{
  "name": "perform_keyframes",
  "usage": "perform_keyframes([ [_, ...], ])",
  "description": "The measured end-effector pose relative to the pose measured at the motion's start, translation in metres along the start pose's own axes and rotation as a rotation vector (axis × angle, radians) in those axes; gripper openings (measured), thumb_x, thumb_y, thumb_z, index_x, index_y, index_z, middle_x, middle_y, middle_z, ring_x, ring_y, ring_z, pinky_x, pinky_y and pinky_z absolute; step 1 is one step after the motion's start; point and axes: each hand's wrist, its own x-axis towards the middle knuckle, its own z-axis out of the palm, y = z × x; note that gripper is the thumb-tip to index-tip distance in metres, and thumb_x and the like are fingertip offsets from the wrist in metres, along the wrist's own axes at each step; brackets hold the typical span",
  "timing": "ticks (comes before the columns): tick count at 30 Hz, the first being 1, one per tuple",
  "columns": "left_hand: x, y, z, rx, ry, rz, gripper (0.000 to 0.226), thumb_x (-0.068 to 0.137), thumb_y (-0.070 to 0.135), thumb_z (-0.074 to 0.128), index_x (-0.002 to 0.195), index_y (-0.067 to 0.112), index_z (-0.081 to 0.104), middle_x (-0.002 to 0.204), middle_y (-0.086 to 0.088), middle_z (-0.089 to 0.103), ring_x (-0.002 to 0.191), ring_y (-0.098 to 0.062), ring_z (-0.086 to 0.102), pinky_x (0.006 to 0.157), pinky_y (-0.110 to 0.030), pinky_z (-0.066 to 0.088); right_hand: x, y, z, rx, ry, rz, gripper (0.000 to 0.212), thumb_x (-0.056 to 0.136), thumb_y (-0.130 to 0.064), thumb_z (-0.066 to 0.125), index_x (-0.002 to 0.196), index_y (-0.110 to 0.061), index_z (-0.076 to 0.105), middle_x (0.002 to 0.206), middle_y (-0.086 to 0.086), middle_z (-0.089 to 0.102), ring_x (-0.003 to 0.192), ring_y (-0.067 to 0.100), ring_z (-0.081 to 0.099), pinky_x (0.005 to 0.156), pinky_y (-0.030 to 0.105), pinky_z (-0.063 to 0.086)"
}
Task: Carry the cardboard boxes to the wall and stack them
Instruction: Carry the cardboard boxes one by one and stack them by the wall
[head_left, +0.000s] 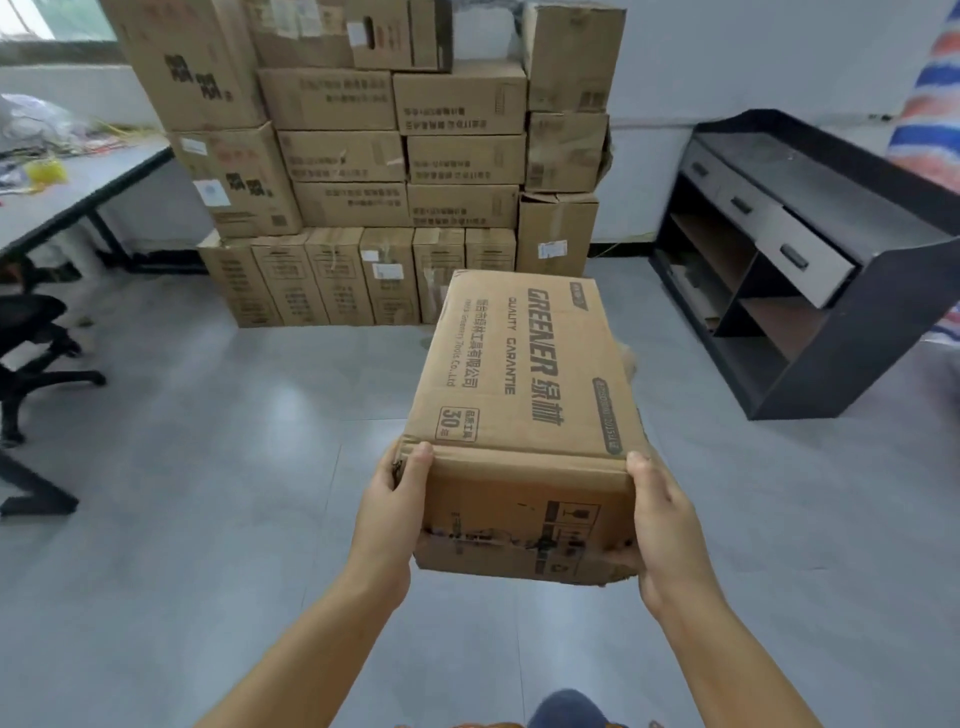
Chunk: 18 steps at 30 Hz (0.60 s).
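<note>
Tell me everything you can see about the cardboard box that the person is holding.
The carried box is brown corrugated cardboard, long and closed, printed "GREENER" and "30" on top. It is held lengthwise above the grey floor, pointing toward the stacked boxes. The left hand and right hand grip its near end corners.

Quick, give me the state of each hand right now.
Left hand: grips the near left corner of the cardboard box.
Right hand: grips the box's near right corner, fingers underneath.

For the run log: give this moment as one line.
carry | left hand, right hand grip box | stack ahead
</note>
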Motion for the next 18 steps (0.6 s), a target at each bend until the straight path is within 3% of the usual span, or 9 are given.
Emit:
perform_keyframes([
  [3, 0.051, 0.011, 0.023, -0.002, -0.011, -0.027, 0.019, 0.097, 0.036, 0.047, 0.112, 0.038, 0.058, 0.105, 0.016, 0.062, 0.099, -0.004, 0.057, 0.089, -0.043, 0.052, 0.058, -0.009, 0.011, -0.039, 0.002, 0.022, 0.029, 0.095, -0.052, 0.038, 0.115, -0.052, 0.059, 0.111, -0.007, 0.067, 0.106, 0.018, 0.062, 0.085, 0.056, 0.054],
  [6, 0.104, 0.018, 0.051, -0.011, 0.017, -0.039, 0.014, 0.098, 0.033, 0.046, 0.100, 0.039, 0.059, 0.100, 0.016, 0.062, 0.094, -0.004, 0.057, 0.088, -0.043, 0.052, 0.122, -0.013, 0.020, -0.086, -0.029, 0.040, 0.037, 0.082, -0.065, 0.039, 0.114, -0.057, 0.057, 0.112, -0.007, 0.067, 0.107, 0.020, 0.061, 0.087, 0.057, 0.052],
  [9, 0.158, 0.031, 0.087, -0.057, 0.067, -0.034, 0.014, 0.098, 0.030, 0.046, 0.094, 0.037, 0.058, 0.096, 0.015, 0.061, 0.089, -0.003, 0.057, 0.084, -0.040, 0.052, 0.193, -0.027, 0.028, -0.073, -0.052, 0.036, 0.031, 0.092, -0.056, 0.039, 0.115, -0.053, 0.059, 0.110, -0.005, 0.068, 0.106, 0.021, 0.062, 0.084, 0.057, 0.054],
  [13, 0.226, 0.059, 0.141, -0.090, 0.086, -0.032, 0.025, 0.098, 0.036, 0.046, 0.121, 0.033, 0.056, 0.106, 0.014, 0.060, 0.097, -0.006, 0.056, 0.078, -0.038, 0.052, 0.289, -0.070, 0.030, -0.069, -0.068, 0.013, 0.027, 0.098, -0.045, 0.040, 0.109, -0.045, 0.064, 0.106, -0.007, 0.069, 0.102, 0.016, 0.063, 0.085, 0.051, 0.055],
  [16, 0.274, 0.085, 0.184, -0.136, 0.097, 0.002, 0.029, 0.098, 0.034, 0.046, 0.126, 0.030, 0.055, 0.104, 0.017, 0.060, 0.094, 0.000, 0.055, 0.071, -0.034, 0.051, 0.355, -0.108, 0.034, -0.078, -0.102, -0.041, 0.028, 0.099, -0.042, 0.039, 0.108, -0.048, 0.064, 0.102, -0.012, 0.070, 0.098, 0.011, 0.064, 0.082, 0.046, 0.057],
  [18, 0.304, 0.103, 0.204, -0.162, 0.100, 0.025, 0.033, 0.098, 0.034, 0.046, 0.130, 0.030, 0.052, 0.108, 0.017, 0.060, 0.095, 0.002, 0.055, 0.075, -0.036, 0.053, 0.392, -0.131, 0.038, -0.078, -0.116, -0.070, 0.029, 0.099, -0.040, 0.038, 0.110, -0.048, 0.063, 0.101, -0.013, 0.071, 0.097, 0.009, 0.065, 0.079, 0.044, 0.058],
])
